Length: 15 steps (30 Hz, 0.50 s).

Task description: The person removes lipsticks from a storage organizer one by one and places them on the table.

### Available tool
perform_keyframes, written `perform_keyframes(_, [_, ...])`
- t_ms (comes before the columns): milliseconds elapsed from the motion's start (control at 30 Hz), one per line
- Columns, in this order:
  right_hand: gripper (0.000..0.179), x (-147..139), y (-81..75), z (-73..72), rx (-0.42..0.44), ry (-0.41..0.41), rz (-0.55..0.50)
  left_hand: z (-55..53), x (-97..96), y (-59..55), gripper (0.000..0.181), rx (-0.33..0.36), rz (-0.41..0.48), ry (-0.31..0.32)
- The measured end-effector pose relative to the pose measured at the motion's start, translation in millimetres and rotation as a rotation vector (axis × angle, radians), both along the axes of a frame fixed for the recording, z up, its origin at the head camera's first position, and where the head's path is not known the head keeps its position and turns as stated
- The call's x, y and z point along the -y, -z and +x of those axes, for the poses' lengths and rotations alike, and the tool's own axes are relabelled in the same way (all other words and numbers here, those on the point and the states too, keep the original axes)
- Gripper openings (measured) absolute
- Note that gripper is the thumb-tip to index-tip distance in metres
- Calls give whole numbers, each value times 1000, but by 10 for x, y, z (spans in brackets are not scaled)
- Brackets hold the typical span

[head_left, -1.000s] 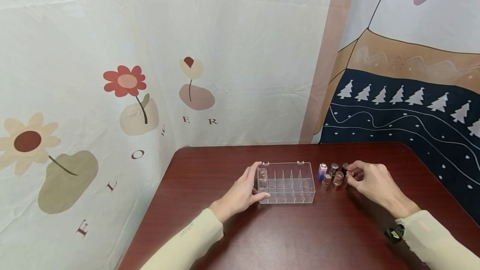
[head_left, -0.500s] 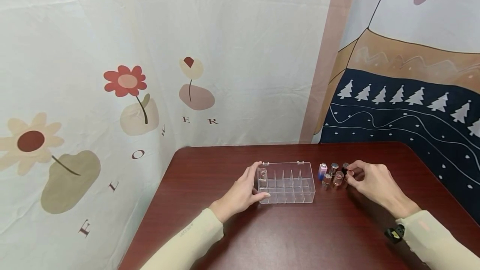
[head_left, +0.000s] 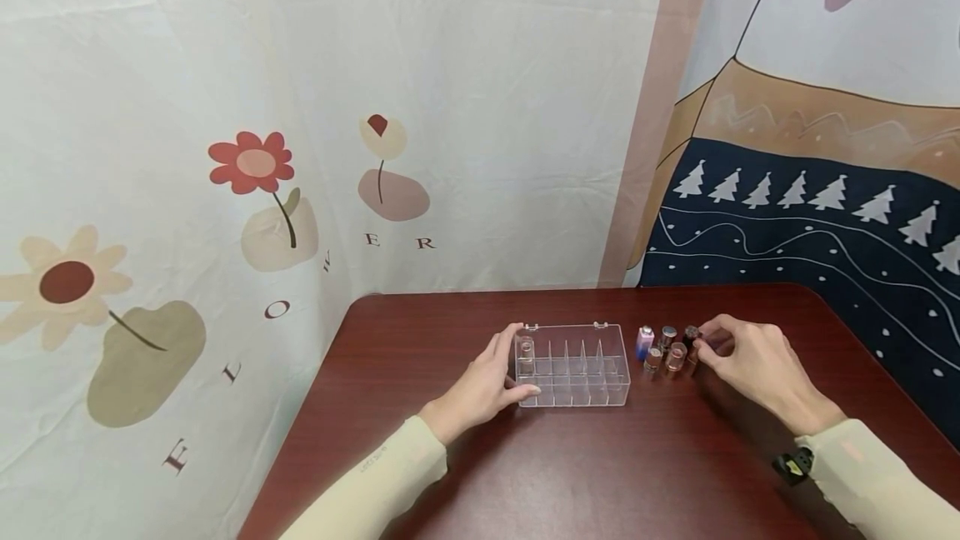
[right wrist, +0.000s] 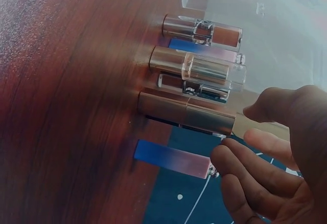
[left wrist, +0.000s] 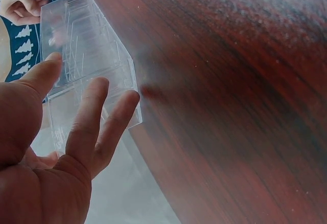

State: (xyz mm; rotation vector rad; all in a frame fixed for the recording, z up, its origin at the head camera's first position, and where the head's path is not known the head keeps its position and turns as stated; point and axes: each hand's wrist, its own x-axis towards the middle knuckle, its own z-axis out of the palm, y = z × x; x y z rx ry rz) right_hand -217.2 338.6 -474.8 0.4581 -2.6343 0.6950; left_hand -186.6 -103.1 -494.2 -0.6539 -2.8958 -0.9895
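Note:
My left hand [head_left: 483, 382] holds a clear divided box [head_left: 573, 386] by its left end, thumb over the front and fingers at the back corner. In the left wrist view its fingers lie along the box's end wall [left wrist: 117, 81]. One clear-capped lipstick [head_left: 527, 354] stands in the box's back left compartment. My right hand [head_left: 768, 369] is at the right side of a cluster of upright lipsticks. In the right wrist view, its thumb and fingers are bent near the top of a gold lipstick [right wrist: 186, 111], with a small gap showing.
Beside the gold lipstick stand clear-capped lipsticks [right wrist: 196, 68] and a blue-and-pink lipstick [head_left: 645, 342]; another blue-and-pink one [right wrist: 173, 160] stands apart. The brown table [head_left: 570, 473] extends in front of the box. Printed curtains [head_left: 487, 148] hang behind it.
My right hand has shifted slightly to the right, and the dark-topped lipstick beside its fingertips shows more. The left hand and the box have stayed in place.

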Motion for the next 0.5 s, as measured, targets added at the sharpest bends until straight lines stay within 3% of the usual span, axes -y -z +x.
perform_keyframes(500, [18, 168, -99, 59, -134, -9, -27, -13, 8, 21, 104, -1, 4, 1])
